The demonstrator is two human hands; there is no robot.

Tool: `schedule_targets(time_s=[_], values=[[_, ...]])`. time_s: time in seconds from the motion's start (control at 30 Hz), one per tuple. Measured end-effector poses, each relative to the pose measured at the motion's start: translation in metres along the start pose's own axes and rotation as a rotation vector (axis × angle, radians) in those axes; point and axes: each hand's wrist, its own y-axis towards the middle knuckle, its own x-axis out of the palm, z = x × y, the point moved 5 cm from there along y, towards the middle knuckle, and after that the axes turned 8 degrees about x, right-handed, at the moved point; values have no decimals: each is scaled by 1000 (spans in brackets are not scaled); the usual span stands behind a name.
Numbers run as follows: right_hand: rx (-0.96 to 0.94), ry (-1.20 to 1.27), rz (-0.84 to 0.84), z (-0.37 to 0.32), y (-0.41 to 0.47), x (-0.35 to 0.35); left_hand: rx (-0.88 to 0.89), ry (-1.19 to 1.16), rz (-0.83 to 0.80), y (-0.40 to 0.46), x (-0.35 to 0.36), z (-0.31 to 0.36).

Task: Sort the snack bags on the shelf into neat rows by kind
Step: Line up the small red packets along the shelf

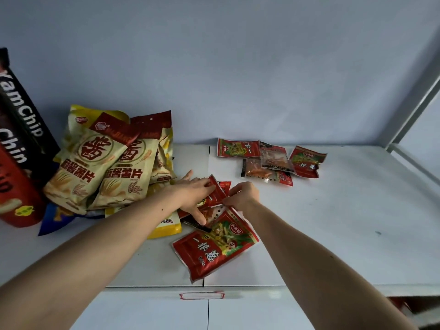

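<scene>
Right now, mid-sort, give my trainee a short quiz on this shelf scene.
1. True or false: the left hand rests on the small packets in the middle of the shelf.
2. Which lies nearest the shelf's front edge? A) cream chip bags B) big red packet C) Yam Chip boxes
3. Fill in: the group of small red packets lies at the ___ of the shelf, by the wall.

Key: 1 true; 2 B; 3 back
</scene>
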Motion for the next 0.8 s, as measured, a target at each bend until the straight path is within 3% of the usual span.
schedule_targets(time_s=[0.43,0.8], values=[[32,139,124,37,33,-82,15,-344,183,52,-22,56],[-108,363,7,55,44,-116,-266,-1053,357,66,-34,51]])
